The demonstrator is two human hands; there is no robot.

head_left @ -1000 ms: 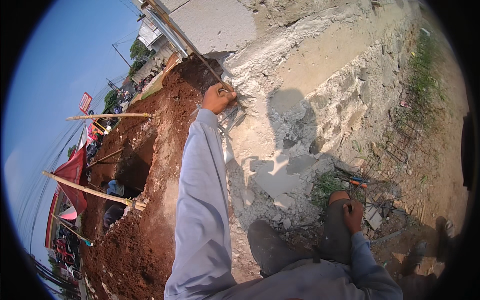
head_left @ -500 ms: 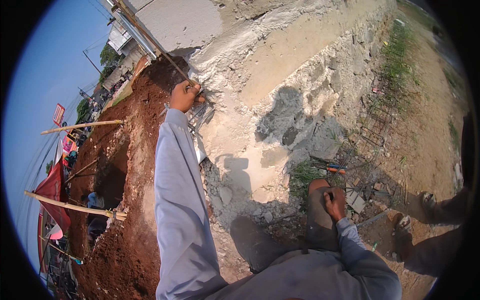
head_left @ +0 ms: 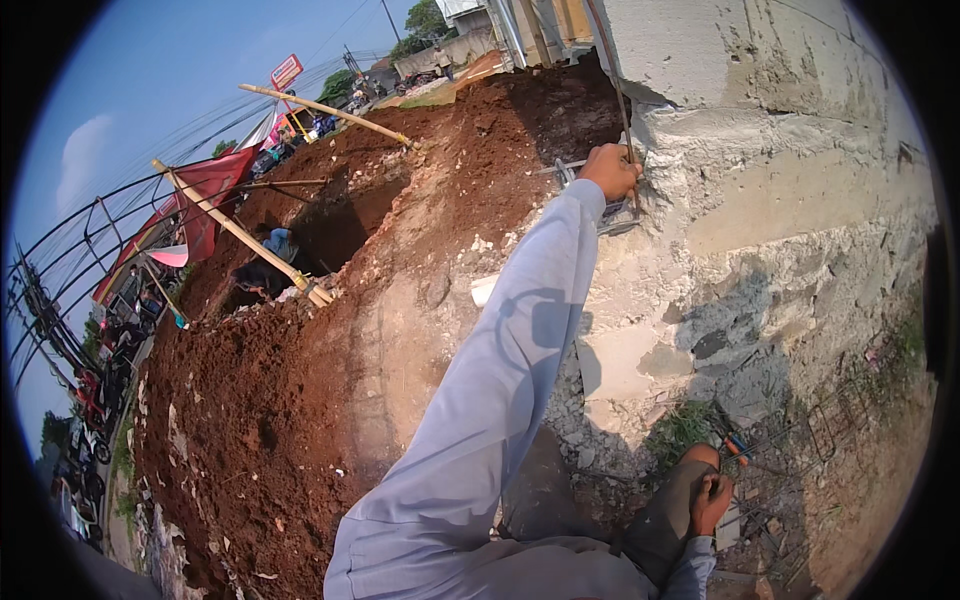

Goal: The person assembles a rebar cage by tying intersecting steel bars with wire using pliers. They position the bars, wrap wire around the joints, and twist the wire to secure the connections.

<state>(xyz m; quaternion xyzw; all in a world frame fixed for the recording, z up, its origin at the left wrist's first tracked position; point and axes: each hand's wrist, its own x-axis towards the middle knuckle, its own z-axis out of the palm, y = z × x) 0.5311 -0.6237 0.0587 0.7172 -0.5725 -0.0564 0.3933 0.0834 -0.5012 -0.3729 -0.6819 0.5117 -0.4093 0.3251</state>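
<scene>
My left hand (head_left: pixel 612 172) is raised at the wall's corner, fingers closed round a thin brown rod (head_left: pixel 622 95) that runs upward from it along the edge of the block wall (head_left: pixel 690 50). Below this hand, several grey metal strips or bars (head_left: pixel 618 226) stick out beside the broken plaster. Resting on my bent knee (head_left: pixel 655 520), my right hand (head_left: pixel 711 503) has its fingers curled in; whatever may be inside them is hidden. Close to that knee, a tool with orange and blue handles (head_left: pixel 738 447) lies on the rubble.
A dug pit (head_left: pixel 345 230) in red soil lies to the left, with a person in blue (head_left: pixel 280 243) down in it. Bamboo poles (head_left: pixel 235 228) and a red tarp (head_left: pixel 215 190) stand beside it. Wire reinforcement (head_left: pixel 825 425) and grass (head_left: pixel 680 432) edge the wall's foot.
The view has swung to the left, bringing more of the pit and street into sight. My left hand still grips the rod, and my right hand stays on the knee.
</scene>
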